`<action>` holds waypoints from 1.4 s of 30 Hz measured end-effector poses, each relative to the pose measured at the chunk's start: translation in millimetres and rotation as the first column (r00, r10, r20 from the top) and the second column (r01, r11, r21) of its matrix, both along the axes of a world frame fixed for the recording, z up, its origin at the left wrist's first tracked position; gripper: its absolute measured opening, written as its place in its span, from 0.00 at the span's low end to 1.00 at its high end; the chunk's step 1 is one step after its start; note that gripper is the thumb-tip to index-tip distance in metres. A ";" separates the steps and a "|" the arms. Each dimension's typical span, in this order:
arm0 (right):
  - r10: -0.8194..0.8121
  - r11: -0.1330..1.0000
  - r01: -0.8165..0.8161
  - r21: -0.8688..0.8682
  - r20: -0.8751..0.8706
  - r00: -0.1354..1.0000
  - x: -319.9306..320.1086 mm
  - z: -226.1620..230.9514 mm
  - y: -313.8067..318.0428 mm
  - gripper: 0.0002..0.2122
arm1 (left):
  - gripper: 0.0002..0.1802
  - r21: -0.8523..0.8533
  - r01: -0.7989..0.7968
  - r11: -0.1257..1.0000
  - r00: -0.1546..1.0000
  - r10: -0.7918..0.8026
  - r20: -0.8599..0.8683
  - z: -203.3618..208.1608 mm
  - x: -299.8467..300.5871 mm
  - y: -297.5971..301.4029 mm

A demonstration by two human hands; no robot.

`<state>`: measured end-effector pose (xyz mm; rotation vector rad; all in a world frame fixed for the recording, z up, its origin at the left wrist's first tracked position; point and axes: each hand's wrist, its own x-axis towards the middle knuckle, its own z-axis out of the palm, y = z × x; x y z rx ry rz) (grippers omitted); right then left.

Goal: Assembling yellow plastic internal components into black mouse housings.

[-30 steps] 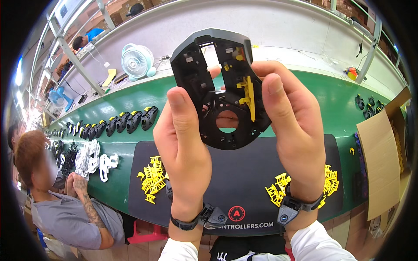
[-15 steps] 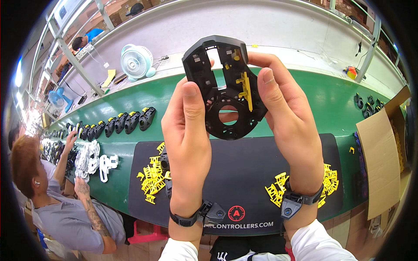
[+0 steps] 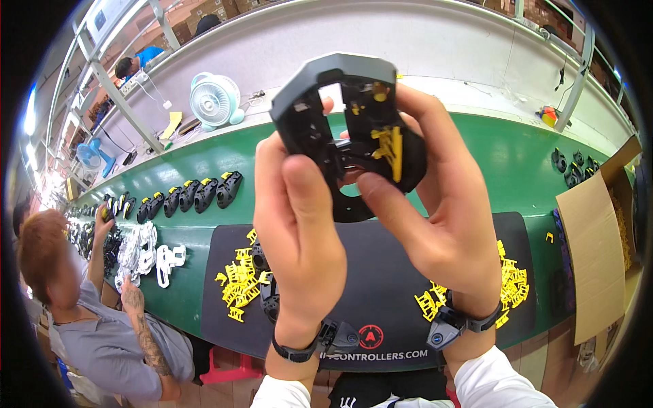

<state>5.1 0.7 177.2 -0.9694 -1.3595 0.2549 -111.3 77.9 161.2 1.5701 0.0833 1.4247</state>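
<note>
I hold a black plastic housing point(image 3: 343, 112) up in front of the camera with both hands. It has a round opening and a yellow plastic clip point(image 3: 390, 143) fitted on its right side. My left hand point(image 3: 299, 231) grips its lower left, thumb pointing up. My right hand point(image 3: 435, 211) wraps its right side, thumb pressed near the middle below the yellow clip. Under my hands lies a black mat point(image 3: 381, 285) with a pile of yellow clips point(image 3: 239, 282) on its left and another pile of yellow clips point(image 3: 510, 285) on its right.
A green bench point(image 3: 510, 156) runs across, with a row of black housings point(image 3: 197, 194), white plastic parts point(image 3: 146, 255) and a small white fan point(image 3: 213, 100). A seated person point(image 3: 81, 319) works at the left. A cardboard sheet point(image 3: 595, 258) stands at the right.
The housing has tilted and come closer to the camera. My right thumb has moved onto its middle below the yellow clip. The person at the left has leaned lower.
</note>
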 end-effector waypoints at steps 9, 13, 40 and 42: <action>-0.284 0.949 0.259 0.177 0.130 0.950 -10.2 8.4 -12.5 0.18 | 0.20 0.095 -0.183 0.978 0.983 0.181 0.033 3.2 -5.9 -19.8; -0.303 0.937 0.265 0.230 0.150 0.941 -14.9 3.2 -1.8 0.17 | 0.19 -0.041 -0.253 0.967 0.967 0.252 -0.032 11.8 -17.7 -25.6; -0.381 0.924 0.372 0.091 0.315 0.869 -4.9 3.3 -13.8 0.18 | 0.12 0.109 -0.290 0.951 0.898 0.309 -0.313 18.5 -22.4 -16.9; -0.369 0.929 0.354 0.105 0.313 0.875 -1.5 2.8 -12.6 0.18 | 0.12 0.170 -0.288 0.943 0.903 0.326 -0.280 14.9 -21.2 -12.2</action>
